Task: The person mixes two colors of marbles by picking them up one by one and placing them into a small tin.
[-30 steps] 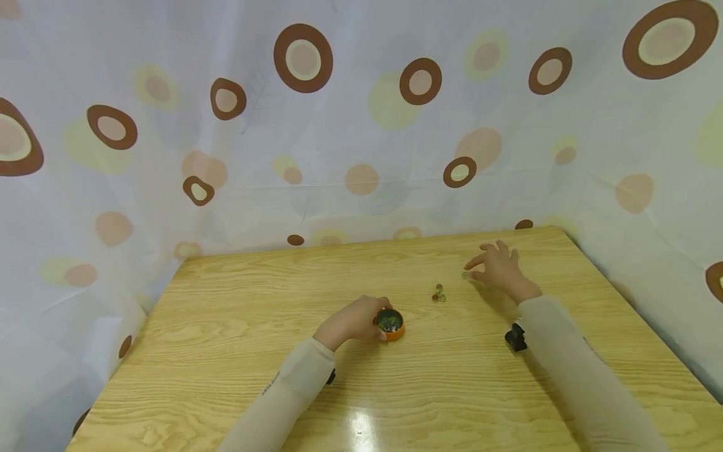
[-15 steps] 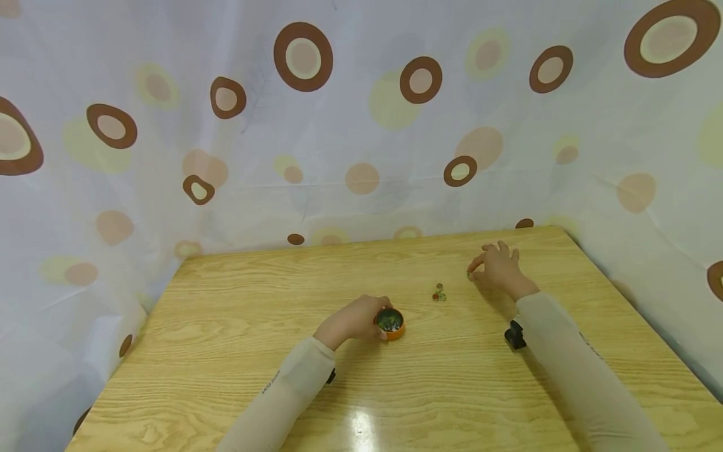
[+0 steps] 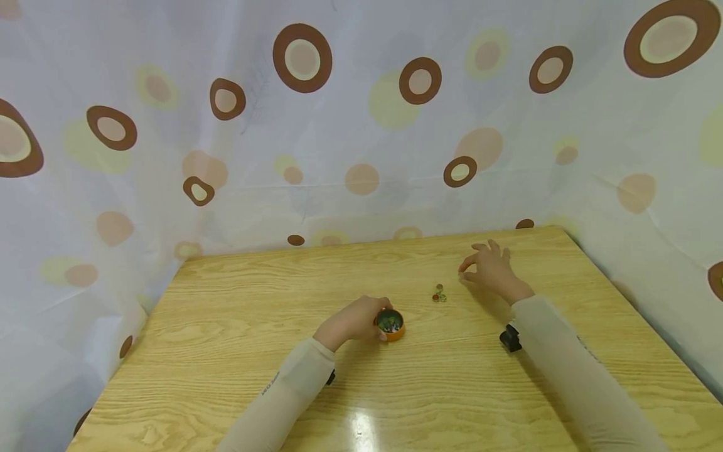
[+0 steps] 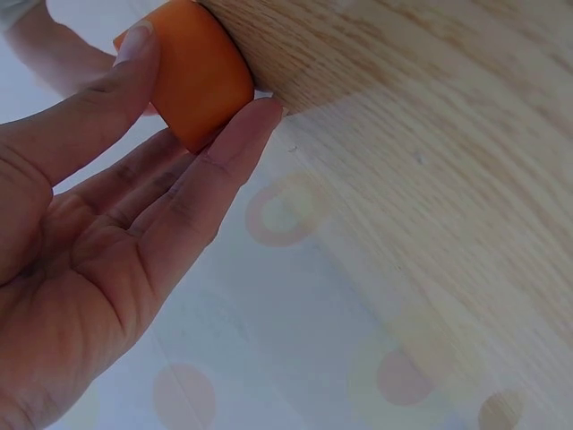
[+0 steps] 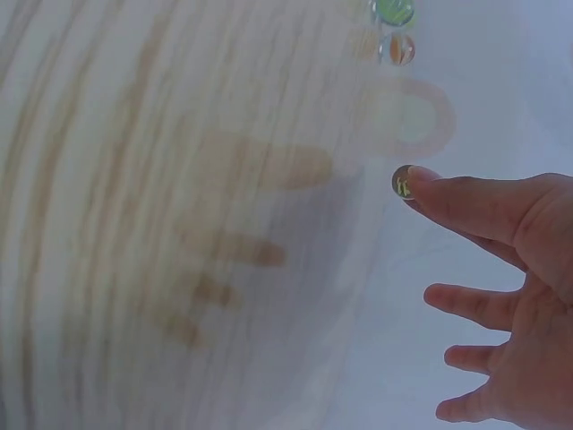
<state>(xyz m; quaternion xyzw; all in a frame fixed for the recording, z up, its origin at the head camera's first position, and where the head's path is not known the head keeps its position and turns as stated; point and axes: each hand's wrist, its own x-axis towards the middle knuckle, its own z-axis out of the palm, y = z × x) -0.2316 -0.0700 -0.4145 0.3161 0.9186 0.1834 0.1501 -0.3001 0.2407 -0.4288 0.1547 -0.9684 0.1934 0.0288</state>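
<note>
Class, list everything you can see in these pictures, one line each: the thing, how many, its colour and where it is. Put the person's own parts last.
table: one, light wood, under everything.
curtain: one, white with brown and yellow rings, behind the table.
orange bowl: one, holds marbles, table centre.
loose marbles: three, small cluster right of the bowl.
marble: one, greenish, pinched at the right fingertips.
wrist cameras: two, black, under the sleeves.
left hand: grips the bowl.
right hand: pinches the marble, above the table.

It looks like a small play corner: a light wooden table (image 3: 237,351) with a spotted white curtain (image 3: 361,125) around it.
</note>
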